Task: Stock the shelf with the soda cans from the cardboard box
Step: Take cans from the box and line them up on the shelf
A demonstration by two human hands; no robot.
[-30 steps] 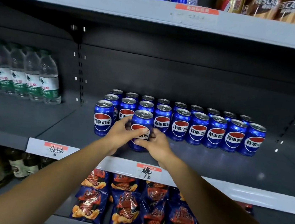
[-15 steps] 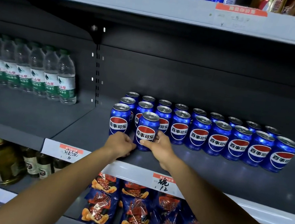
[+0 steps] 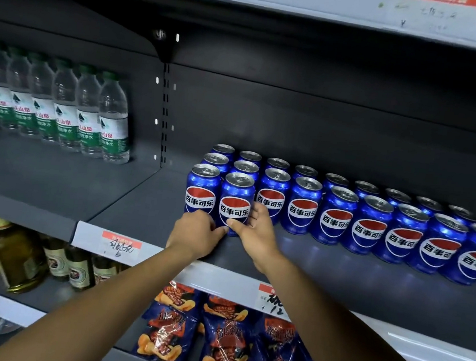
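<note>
Grey shelf, blue upright can (logo forward) grasped by both hands' fingers

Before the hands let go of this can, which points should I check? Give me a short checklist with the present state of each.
1. The front can stands upright on the shelf: ok.
2. Its logo faces forward like the other cans: ok.
3. It is in line with the front row: not ok, it stands forward of the cans to its right.
4. Both hands hold it low down, the left hand and the right hand: ok.
5. Free shelf in front for more cans: ok.
6. The cardboard box with the remaining cans: cannot tell, it is not in view.
</note>
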